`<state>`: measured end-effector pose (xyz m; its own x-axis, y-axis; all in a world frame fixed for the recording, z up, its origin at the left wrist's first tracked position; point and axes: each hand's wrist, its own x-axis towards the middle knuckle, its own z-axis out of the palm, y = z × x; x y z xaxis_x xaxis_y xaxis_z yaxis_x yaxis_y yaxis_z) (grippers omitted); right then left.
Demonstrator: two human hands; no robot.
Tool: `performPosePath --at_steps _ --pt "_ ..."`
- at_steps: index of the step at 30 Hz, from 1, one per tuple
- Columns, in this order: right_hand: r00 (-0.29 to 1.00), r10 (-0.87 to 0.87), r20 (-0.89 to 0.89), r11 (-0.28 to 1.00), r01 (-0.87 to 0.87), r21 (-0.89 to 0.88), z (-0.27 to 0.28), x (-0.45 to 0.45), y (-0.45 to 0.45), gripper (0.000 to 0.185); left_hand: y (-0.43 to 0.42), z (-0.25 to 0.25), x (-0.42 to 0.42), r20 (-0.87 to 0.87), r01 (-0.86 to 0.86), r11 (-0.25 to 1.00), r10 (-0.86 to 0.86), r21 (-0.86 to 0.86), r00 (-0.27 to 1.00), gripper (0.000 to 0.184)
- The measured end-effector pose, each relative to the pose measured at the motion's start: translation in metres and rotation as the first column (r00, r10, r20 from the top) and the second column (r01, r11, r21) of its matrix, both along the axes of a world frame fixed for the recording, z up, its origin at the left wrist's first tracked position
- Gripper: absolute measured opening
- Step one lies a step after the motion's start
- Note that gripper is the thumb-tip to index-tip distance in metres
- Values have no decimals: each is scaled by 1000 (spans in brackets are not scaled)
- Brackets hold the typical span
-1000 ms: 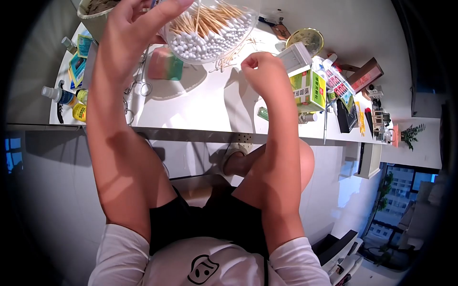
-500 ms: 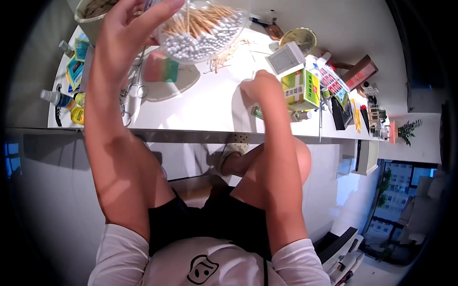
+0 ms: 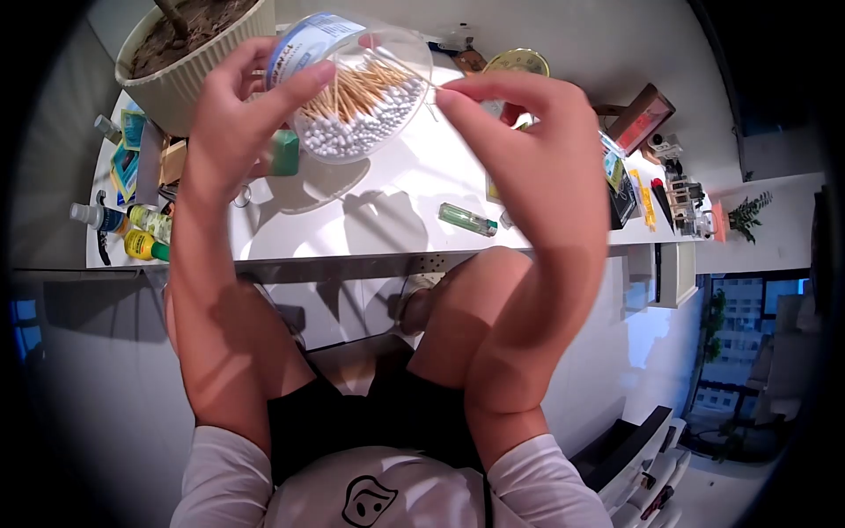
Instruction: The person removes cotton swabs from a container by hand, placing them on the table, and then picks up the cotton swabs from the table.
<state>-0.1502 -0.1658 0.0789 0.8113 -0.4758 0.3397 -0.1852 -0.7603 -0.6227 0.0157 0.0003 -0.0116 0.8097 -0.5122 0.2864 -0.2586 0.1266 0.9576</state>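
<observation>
My left hand [image 3: 251, 106] is closed round the labelled side of a round clear tub [image 3: 330, 160], tilted so that its inside faces me. Many cotton swabs [image 3: 356, 101] with wooden sticks and white tips fill it. At the tub's right rim my right hand [image 3: 519, 114] pinches a single cotton swab [image 3: 414, 74] between thumb and forefinger, its white tip pointing into the tub. Below the two hands, a green transparent lighter-like item [image 3: 467, 219] lies on the white table [image 3: 299, 233]. A green and pink block [image 3: 283, 153] sits partly behind my left wrist.
A large ribbed plant pot [image 3: 176, 88] stands at the back left. Small bottles [image 3: 99, 216] and packets [image 3: 126, 167] crowd the left end. On the right are a reddish box [image 3: 641, 119], a yellow item [image 3: 645, 201] and several small bottles [image 3: 691, 207]. The table's front edge [image 3: 370, 253] runs above my knees.
My right hand has risen from the tabletop to the tub's rim and now holds a cotton swab. In the view, the tub and my left hand sit lower, and more of the plant pot shows.
</observation>
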Motion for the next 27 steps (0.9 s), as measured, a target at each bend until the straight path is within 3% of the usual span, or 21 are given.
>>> performPosePath --at_steps 1,3,8,10,14,16,18,19,20,21,23,25,27 --pt "998 -23 64 987 33 -157 -13 7 4 17 -2 -1 -3 0 -1 1000 1 6 1000 55" --pt "993 -70 90 979 86 -187 -30 19 16 15 -7 0 -8 -66 5 999 -7 -42 998 56" --pt "992 -107 64 957 120 -263 -42 32 24 13 -10 0 -11 -22 45 997 -47 -59 999 53" --pt "979 -119 164 922 170 -347 -48 38 24 14 -10 0 -10 -2 64 996 -64 -65 998 51" --pt "979 -190 67 908 201 -368 -51 45 27 18 -8 3 -10 -22 74 995 -75 -62 997 50" --pt "926 -182 332 930 271 -247 -53 48 24 21 -6 3 -9 -45 67 995 -70 -71 996 50" --pt "921 -210 328 942 281 -185 -44 42 9 27 -5 3 -7 -52 33 997 -36 -64 998 50" --pt "892 -267 365 952 302 -42 -43 42 -1 24 -2 4 -5 -53 31 997 -34 -65 998 50" --pt "859 -328 393 944 314 101 -42 43 -11 23 2 6 -1 -37 48 999 -47 9 998 48" --pt "859 -328 392 944 315 98 -46 42 -22 23 6 7 3 -22 64 995 -63 82 998 47" --pt "914 -391 104 911 401 -97 -64 45 -48 26 12 2 15 -45 -15 998 18 66 999 49" --pt "918 -307 -250 944 262 -199 -78 59 -73 25 17 6 16 -66 -162 983 168 89 984 54" --pt "901 -297 -316 939 216 -267 -114 82 -100 24 19 12 16 -74 -180 981 185 76 980 56"
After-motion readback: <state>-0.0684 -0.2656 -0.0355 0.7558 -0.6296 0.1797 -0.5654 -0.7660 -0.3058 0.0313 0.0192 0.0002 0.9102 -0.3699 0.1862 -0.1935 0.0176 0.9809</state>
